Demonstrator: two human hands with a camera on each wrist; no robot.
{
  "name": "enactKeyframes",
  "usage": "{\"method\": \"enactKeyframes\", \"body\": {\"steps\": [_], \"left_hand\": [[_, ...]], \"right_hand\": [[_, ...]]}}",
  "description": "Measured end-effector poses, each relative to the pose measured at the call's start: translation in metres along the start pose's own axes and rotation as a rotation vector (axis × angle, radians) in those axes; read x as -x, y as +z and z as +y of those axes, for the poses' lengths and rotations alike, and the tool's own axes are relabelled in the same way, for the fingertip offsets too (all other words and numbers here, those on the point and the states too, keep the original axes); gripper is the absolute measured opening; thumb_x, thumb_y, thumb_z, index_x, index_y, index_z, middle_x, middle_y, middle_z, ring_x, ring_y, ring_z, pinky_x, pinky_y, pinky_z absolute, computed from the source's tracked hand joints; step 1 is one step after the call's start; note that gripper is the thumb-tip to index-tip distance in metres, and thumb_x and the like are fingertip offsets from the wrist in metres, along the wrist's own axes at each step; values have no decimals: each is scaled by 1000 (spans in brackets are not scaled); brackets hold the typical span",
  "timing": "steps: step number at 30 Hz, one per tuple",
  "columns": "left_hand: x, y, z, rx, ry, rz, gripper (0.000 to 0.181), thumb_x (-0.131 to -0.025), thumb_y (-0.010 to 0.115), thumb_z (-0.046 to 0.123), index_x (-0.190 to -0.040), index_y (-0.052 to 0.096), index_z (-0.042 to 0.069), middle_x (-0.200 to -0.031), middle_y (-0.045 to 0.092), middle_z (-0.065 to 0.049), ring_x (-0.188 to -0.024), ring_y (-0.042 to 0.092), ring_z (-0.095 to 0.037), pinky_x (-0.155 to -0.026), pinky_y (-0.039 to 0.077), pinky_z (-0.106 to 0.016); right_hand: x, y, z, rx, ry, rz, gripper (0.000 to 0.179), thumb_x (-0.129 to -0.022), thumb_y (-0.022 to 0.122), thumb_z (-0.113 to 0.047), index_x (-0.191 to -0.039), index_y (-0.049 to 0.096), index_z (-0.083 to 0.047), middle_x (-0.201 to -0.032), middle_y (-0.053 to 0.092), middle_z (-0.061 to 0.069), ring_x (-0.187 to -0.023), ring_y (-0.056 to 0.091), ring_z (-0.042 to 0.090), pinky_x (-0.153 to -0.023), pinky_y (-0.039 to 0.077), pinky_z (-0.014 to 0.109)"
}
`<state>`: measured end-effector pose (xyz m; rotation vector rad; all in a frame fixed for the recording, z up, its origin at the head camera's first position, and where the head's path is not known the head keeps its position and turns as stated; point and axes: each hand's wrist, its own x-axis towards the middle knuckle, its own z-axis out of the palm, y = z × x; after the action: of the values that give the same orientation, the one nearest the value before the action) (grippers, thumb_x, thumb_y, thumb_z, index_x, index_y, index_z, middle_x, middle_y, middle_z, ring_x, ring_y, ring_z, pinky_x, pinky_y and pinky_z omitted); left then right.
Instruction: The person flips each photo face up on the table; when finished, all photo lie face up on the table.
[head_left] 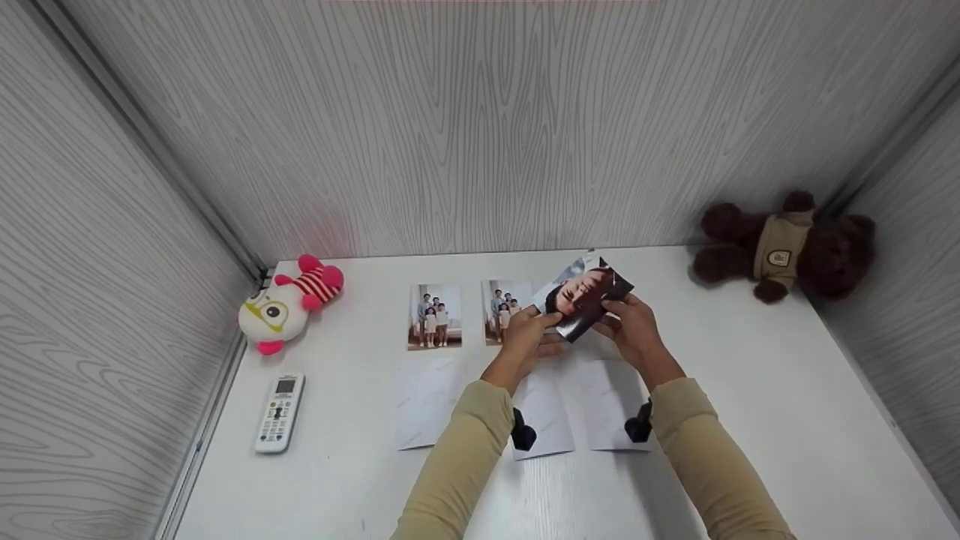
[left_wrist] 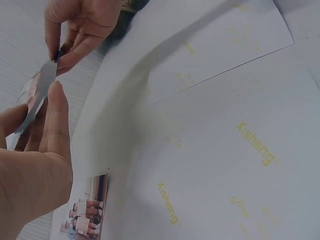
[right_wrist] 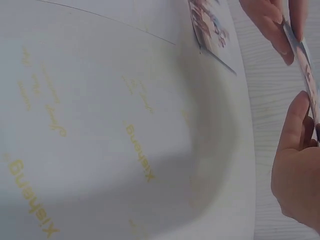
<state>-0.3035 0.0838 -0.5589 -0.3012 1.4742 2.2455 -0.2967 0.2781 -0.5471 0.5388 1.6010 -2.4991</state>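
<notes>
left hand (head_left: 529,336) and right hand (head_left: 634,328) pinched portrait photo (head_left: 589,292) by its edges, photo was raised and tilted over white table (head_left: 337,480), two family photos (head_left: 435,316) lay left of it, white sheets (head_left: 425,401) near sleeves (head_left: 466,457)

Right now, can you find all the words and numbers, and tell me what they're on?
"Xisheng": in yellow, repeated on the white sheets.
Fainter yellow script on those sheets: too blurred to read.
Remote control, buttons and screen: too small to read.
Badge on the teddy bear: too small.
Held photo: no text I can see.
</notes>
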Motion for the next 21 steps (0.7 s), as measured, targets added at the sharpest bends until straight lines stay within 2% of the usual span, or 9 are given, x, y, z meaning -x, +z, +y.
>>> {"method": "enactKeyframes", "body": {"steps": [3,6,9,12,14,16,19,21], "left_hand": [[0,0,0,-13,20,-3,39,-98,64,11,-134,57,0,-123,69,-20,-73,74,-22,-62,62,-30],[0,-2,1,-18,30,10,39,-99,62,13,-136,57,1,-128,66,-20,-76,74,-24,-60,62,-30],[-1,-6,3,-18,23,35,49,-100,61,15,-146,49,1,-141,58,-22,-89,74,-30,-60,62,-30],[-1,-9,4,-29,10,54,61,-102,61,18,-155,37,1,-154,46,-22,-109,69,-37,-66,63,-34],[0,-10,6,-43,3,55,64,-102,60,20,-157,33,2,-159,40,-20,-118,64,-39,-76,64,-39],[1,-11,7,-60,-4,43,59,-103,59,22,-155,38,3,-159,40,-18,-121,63,-39,-87,62,-46],[1,-12,9,-87,-13,16,50,-104,59,26,-148,50,5,-151,50,-17,-113,67,-34,-98,56,-52],[0,-13,9,-102,-17,2,45,-103,59,27,-143,55,6,-141,58,-17,-103,71,-31,-99,55,-53]], "right_hand": [[1,-1,0,0,11,-14,43,-103,53,-5,-145,44,-5,-105,61,4,-84,70,14,-77,62,26],[2,-4,-2,0,22,-18,37,-104,55,-8,-140,46,-6,-104,62,3,-85,70,14,-79,61,26],[1,-8,-4,-8,31,-14,28,-104,56,-11,-132,50,-8,-104,62,2,-85,70,15,-78,61,26],[1,-11,-7,-7,42,0,23,-105,55,-14,-127,51,-10,-106,62,2,-85,68,15,-77,60,25],[1,-11,-8,7,54,17,27,-105,55,-15,-131,50,-10,-111,60,2,-88,66,14,-76,60,26],[0,-11,-8,34,67,25,37,-105,55,-16,-141,47,-10,-119,56,3,-93,63,13,-76,59,26],[0,-10,-8,75,94,22,53,-105,55,-18,-155,37,-10,-134,49,5,-104,58,12,-79,57,25],[0,-9,-7,100,107,12,57,-106,53,-19,-158,32,-11,-139,46,6,-107,57,11,-80,57,24]]}}
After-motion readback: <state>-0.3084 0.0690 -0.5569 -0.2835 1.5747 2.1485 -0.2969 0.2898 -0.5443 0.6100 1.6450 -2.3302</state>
